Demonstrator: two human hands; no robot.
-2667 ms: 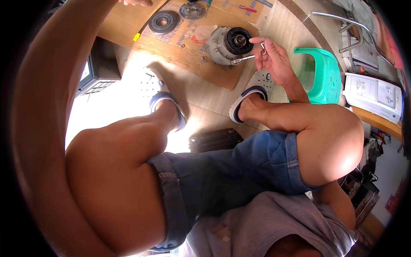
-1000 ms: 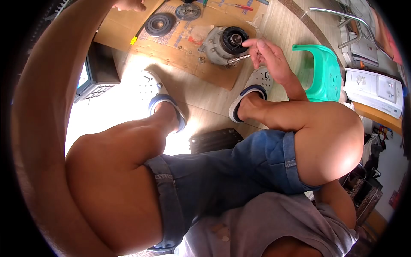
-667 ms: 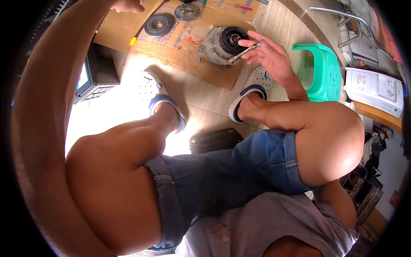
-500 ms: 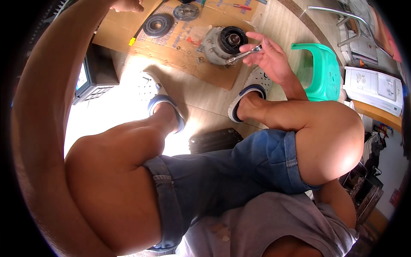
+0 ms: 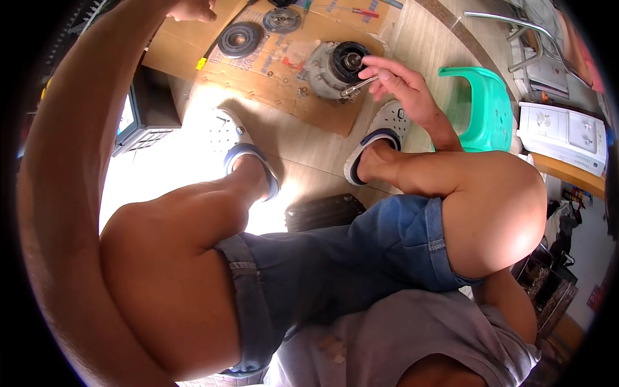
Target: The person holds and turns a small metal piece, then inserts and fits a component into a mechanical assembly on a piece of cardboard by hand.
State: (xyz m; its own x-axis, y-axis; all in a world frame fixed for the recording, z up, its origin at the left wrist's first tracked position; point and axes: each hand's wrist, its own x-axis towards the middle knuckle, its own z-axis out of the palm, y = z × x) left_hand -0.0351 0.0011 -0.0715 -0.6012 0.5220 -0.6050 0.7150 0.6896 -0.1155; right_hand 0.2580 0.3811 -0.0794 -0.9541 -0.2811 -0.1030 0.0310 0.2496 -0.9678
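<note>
My right hand (image 5: 407, 90) has its fingers closed round a silver ratchet wrench (image 5: 362, 85). The wrench's far end meets the rim of a grey metal machine housing (image 5: 317, 72), which looks like a compressor. A black ring (image 5: 340, 59) with a shiny shaft in its middle faces up on that housing. My left hand (image 5: 192, 9) is at the top edge, partly cut off by the frame. Its visible fingers are loosely bent and apart, with nothing seen in them. A round grooved pulley (image 5: 240, 40) and a flat metal disc (image 5: 282, 20) lie beside the housing.
Flattened cardboard (image 5: 277, 97) covers the floor under the parts. Small rings lie on it, and a red-handled screwdriver (image 5: 366, 12) is further back. A green plastic stool (image 5: 490, 106) stands right, near a white appliance (image 5: 562, 135). A black case (image 5: 324, 211) sits between my feet.
My right hand has turned and closed its fingers more round the ratchet wrench, which were spread before. The wrench's far end stays at the housing. My left hand has barely moved.
</note>
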